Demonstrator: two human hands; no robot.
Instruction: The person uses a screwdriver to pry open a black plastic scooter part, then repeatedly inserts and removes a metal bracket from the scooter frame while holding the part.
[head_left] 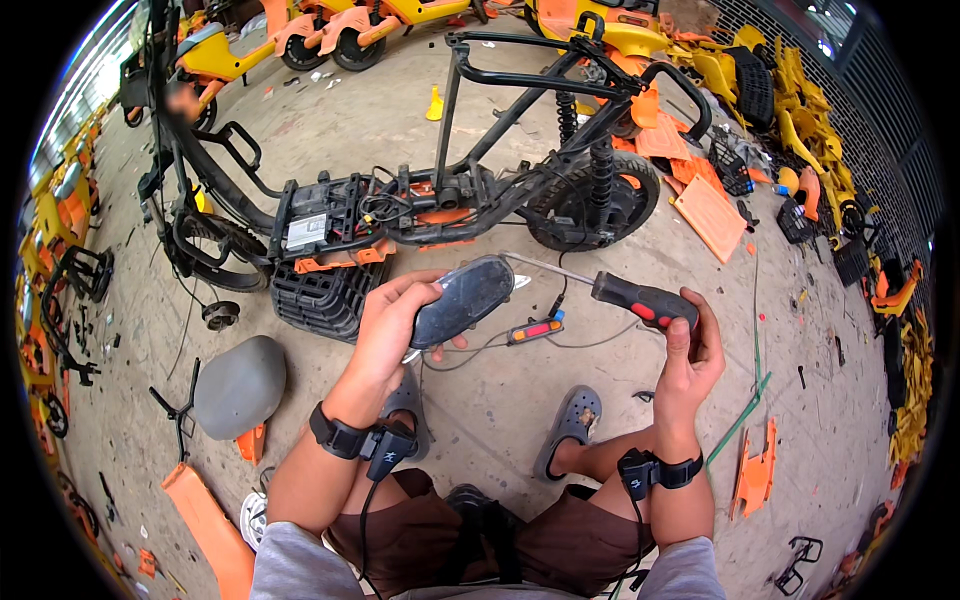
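Note:
My left hand (402, 318) grips a dark, oblong part (460, 300) with a pale rim showing at its edges. My right hand (692, 355) holds a screwdriver (638, 302) by its black-and-red handle, its long shaft reaching left to the upper right end of the oblong part; I cannot tell whether the tip touches it. Below, on the floor, lies a small orange-and-black object (535, 330) among loose cables.
A stripped black scooter frame (460, 215) with wheels stands in front of me. A grey seat (238, 385) and orange panels (205, 515) lie at left, another panel (752, 470) at right. Yellow scooters (235, 55) and heaped body parts (795, 130) line the edges.

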